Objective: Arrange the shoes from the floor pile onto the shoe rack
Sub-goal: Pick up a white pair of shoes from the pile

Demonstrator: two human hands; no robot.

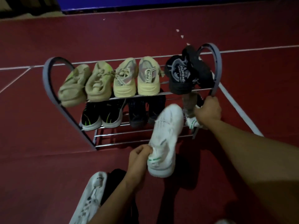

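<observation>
Top tier of shoe rack (pixel 48 75) full; my left hand (pixel 139 156) pinches white sneaker (pixel 165 139); right hand (pixel 207 110) closed on its mate (pixel 192 123); two shoes (pixel 90 198) left on floor.

Dark red floor (pixel 48 159) with pale lines; blue panel (pixel 161 4) beyond.

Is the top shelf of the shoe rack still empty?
No, the top shelf of the shoe rack is full: four beige sneakers and two black shoes line it.
</observation>
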